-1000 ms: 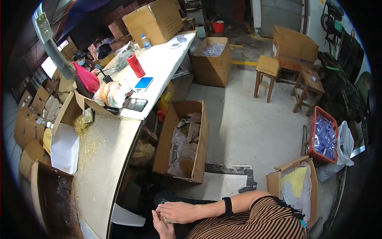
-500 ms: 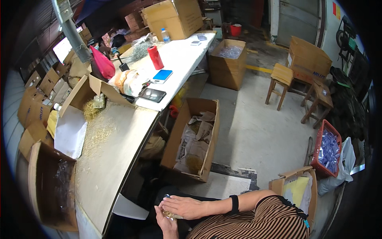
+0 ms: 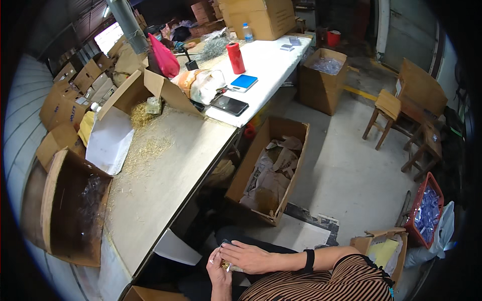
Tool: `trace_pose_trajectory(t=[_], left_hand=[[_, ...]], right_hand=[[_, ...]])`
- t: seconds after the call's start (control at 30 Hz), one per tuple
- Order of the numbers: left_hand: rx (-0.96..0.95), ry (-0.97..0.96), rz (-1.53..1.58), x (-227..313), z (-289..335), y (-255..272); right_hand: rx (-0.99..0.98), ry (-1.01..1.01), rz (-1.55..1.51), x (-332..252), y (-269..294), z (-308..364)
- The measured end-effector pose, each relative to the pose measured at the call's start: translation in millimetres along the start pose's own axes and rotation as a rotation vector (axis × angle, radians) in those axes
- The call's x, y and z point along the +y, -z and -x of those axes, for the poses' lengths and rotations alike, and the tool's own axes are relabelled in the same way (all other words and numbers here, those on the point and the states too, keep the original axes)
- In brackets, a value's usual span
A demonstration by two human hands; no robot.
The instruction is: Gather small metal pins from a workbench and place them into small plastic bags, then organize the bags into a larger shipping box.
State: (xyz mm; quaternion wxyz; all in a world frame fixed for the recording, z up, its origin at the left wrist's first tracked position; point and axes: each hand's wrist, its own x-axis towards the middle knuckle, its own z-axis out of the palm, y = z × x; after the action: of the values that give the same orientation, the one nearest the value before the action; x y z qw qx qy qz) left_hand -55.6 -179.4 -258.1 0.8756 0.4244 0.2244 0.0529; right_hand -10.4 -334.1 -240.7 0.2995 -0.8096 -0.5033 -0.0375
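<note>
Low in the view, in front of my striped top, my two hands meet over my lap. Between them is a small clear pack of gold-coloured pieces (image 3: 229,266), mostly covered by my fingers. My left hand (image 3: 219,273) grips it from the left, thumb and fingertips closed at its upper end. My right hand (image 3: 246,257) lies over the pack from above, its fingers pressed together on it. A small dark bit shows at the fingertips; what it is I cannot make out.
Left of me, the worktable (image 3: 165,180) carries scattered gold pieces (image 3: 143,150), a phone (image 3: 230,105), a blue-topped scale (image 3: 244,83) and a red flask (image 3: 235,57). Beyond my hands stands a paper-lined carton (image 3: 271,170). A red basket (image 3: 424,210) and stools (image 3: 384,113) are at right.
The whole scene has shifted rightward in the view. My left hand's fingers have curled in from a flatter pose, closing on the pack's upper end; my right hand stays over it.
</note>
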Motion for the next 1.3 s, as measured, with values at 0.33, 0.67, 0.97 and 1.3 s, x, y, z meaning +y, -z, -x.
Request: trace_pose_trajectory(t=[0.33, 0.67, 0.97, 1.3], left_hand=[[0.049, 0.019, -0.040, -1.6, -9.0, -7.9], [0.001, -0.006, 0.008, 15.3, -8.6, -17.3], [-0.096, 0.024, 0.018, 54.6, -20.1, -34.7], [0.012, 0.005, 0.238, 98.6, -6.0, 17.6]], right_hand=[[0.000, 0.016, -0.083, 9.9, 11.9, -11.1], [-0.115, -0.019, 0.070, 7.6, 12.9, -14.3], [0.356, -0.155, -0.481, 24.2, 77.0, -68.3], [-0.223, 0.145, 0.034, -32.5, 36.0, -182.4]])
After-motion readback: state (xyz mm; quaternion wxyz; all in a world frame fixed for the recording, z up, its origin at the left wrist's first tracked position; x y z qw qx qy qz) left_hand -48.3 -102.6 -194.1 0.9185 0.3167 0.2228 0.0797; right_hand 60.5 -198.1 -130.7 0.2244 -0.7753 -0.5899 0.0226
